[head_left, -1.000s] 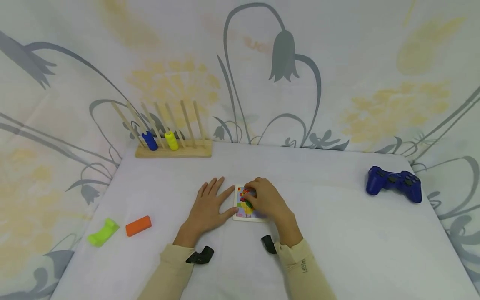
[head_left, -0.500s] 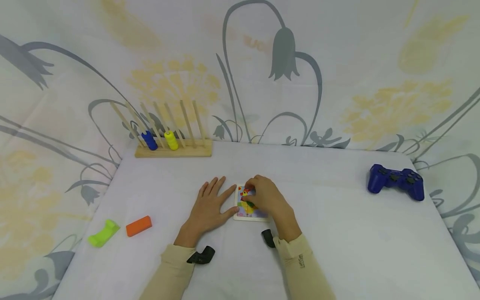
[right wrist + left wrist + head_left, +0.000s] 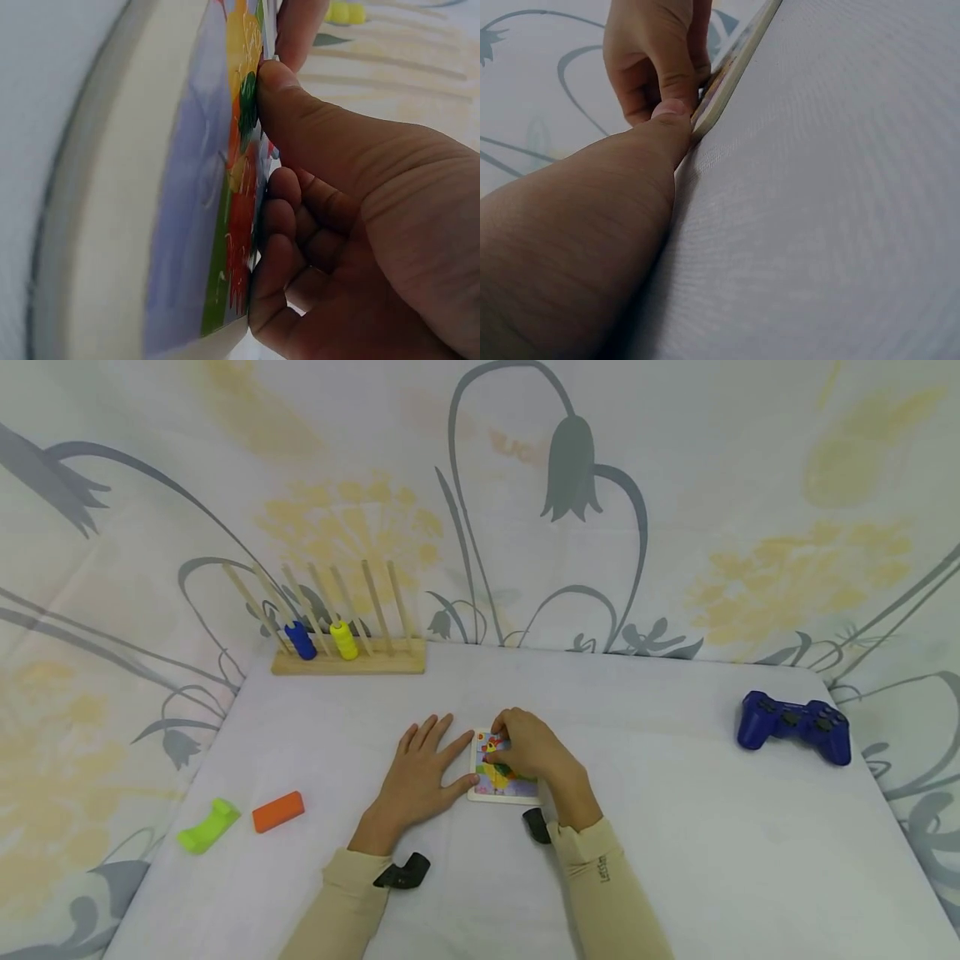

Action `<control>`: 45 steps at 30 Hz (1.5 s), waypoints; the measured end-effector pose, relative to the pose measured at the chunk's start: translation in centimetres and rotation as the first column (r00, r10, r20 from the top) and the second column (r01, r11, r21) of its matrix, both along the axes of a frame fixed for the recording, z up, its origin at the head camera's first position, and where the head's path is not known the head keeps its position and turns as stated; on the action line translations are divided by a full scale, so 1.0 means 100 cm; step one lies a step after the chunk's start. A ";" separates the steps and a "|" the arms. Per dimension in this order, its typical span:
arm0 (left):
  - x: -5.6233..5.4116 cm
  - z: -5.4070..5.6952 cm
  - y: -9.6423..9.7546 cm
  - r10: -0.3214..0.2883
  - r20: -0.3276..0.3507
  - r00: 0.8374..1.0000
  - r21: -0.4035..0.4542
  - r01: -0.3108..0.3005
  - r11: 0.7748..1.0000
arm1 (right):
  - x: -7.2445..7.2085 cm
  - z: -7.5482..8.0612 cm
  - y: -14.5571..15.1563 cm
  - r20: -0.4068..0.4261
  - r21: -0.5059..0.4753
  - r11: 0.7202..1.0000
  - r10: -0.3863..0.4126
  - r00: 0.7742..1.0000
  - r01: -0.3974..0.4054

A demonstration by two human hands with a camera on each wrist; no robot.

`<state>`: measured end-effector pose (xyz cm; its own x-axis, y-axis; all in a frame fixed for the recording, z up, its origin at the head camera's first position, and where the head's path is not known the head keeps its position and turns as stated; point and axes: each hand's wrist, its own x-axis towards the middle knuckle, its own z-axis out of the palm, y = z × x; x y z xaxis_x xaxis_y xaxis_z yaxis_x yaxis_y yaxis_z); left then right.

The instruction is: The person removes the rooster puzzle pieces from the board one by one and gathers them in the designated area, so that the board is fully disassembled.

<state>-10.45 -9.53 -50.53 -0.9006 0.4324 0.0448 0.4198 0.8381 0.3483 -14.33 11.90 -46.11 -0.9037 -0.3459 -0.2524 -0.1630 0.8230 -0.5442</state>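
- Picture board (image 3: 506, 788), pale-rimmed and brightly printed, lies flat on the white tabletop (image 3: 697, 843) between a person's two hands.
- Left hand (image 3: 417, 777), fingers spread and gripping nothing, rests with its thumb at the board's left edge.
- Right hand (image 3: 534, 747) bends thumb and fingers to the printed face; whether they pinch a loose piece cannot be told.
- Fingertip work on the picture appears under way; the next move likely calls for a light touch and a steadied board.
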 end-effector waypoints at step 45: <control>0.001 -0.001 -0.002 -0.005 -0.041 0.999 -0.001 0.005 1.000 | 0.003 0.003 0.000 -0.109 -0.011 1.000 -0.019 0.994 0.017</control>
<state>-10.37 -9.68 -50.68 -0.8959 0.4369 0.0808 0.4377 0.8364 0.3299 -13.98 11.90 -45.78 -0.9317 -0.3314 -0.1486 -0.2070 0.8206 -0.5326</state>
